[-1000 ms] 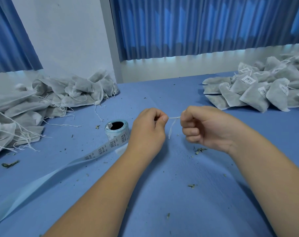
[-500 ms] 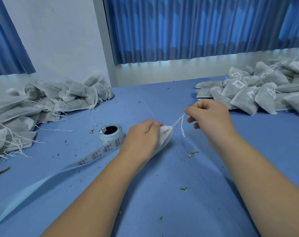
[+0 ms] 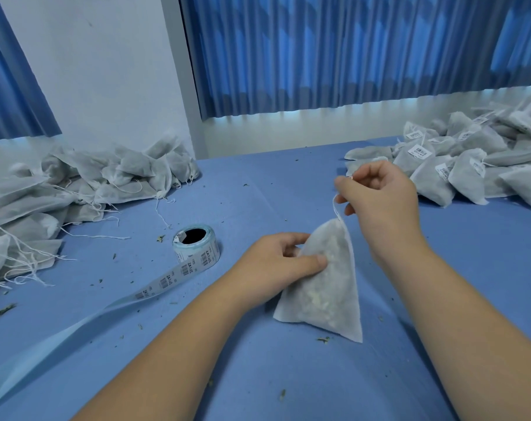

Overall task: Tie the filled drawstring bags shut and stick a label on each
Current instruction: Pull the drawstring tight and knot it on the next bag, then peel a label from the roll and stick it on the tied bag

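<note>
Head view: our left hand (image 3: 276,262) pinches the filled bag (image 3: 322,287) on the blue table (image 3: 440,299), and our right hand (image 3: 379,199) pinches its drawstring (image 3: 336,208) above the gathered neck. We should pull steadily against the left hand's hold so the neck cinches evenly. The label roll (image 3: 197,249) shows barcodes; its print is too small to read.

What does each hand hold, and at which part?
Left hand grips the white filled fabric bag by its side; right hand pinches its white drawstring above the neck.

Left hand (image 3: 284,262): low, thumb and fingers gripping bag (image 3: 325,293). Right hand (image 3: 379,202): raised, fingertips pinching drawstring (image 3: 336,209).
</note>
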Demonstrator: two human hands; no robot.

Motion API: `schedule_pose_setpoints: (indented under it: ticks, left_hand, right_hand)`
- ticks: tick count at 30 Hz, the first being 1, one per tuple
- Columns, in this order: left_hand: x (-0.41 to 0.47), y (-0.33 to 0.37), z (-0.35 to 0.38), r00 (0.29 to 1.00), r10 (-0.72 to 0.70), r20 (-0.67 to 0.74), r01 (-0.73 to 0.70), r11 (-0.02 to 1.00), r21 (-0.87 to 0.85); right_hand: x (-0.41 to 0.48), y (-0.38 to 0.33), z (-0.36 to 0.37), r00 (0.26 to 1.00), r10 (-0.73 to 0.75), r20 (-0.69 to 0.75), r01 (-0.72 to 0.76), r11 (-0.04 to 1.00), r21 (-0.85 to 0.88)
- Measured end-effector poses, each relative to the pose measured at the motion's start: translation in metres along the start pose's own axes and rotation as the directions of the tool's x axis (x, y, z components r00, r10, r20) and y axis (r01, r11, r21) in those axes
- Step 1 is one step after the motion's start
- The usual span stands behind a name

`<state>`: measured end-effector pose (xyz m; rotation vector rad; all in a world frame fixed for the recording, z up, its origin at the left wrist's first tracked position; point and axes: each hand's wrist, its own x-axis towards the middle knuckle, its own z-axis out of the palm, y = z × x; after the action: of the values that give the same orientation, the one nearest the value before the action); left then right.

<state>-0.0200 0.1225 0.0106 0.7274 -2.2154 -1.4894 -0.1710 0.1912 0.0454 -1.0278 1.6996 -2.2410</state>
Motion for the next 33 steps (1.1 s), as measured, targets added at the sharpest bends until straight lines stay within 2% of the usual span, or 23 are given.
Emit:
schedule_pose_setpoints:
  ticks: [3,7,11,14,16,25,29,33]
  left_hand:
    - [0.002,0.001,-0.001,0.999,-0.031,-0.022,0.031,0.999,-0.028]
    - [0.006,-0.001,-0.004,0.986,-0.074,-0.148,0.043,0.979,-0.201]
    - [0.009,-0.002,-0.005,0.965,-0.118,-0.236,0.019,0.924,-0.383]
    - [0.011,-0.004,-0.006,0.972,-0.124,-0.2,0.011,0.873,-0.488]
    - [0.012,-0.006,-0.007,0.981,-0.104,-0.162,0.002,0.846,-0.533]
    - [0.016,-0.01,-0.008,0.923,-0.157,-0.35,0.023,0.934,-0.357]
    - [0.017,-0.012,-0.008,0.921,-0.132,-0.367,-0.021,0.923,-0.384]
    - [0.015,-0.009,-0.008,0.932,-0.14,-0.334,-0.03,0.889,-0.457]
  right_hand:
    - [0.0,-0.003,-0.002,1.0,-0.021,0.015,0.02,0.997,0.07]
    - [-0.007,-0.005,0.006,0.982,-0.141,0.127,0.128,0.986,0.104]
    - [-0.02,0.003,0.016,0.906,-0.244,0.345,0.293,0.951,-0.098]
    - [-0.023,0.008,0.017,0.858,-0.261,0.442,0.394,0.887,-0.241]
    - [-0.023,0.008,0.015,0.841,-0.277,0.464,0.433,0.859,-0.272]
    - [-0.025,0.008,0.016,0.824,-0.302,0.48,0.466,0.843,-0.269]
    - [-0.028,0.01,0.018,0.822,-0.274,0.498,0.449,0.851,-0.273]
    - [-0.027,0.011,0.018,0.818,-0.27,0.508,0.479,0.808,-0.343]
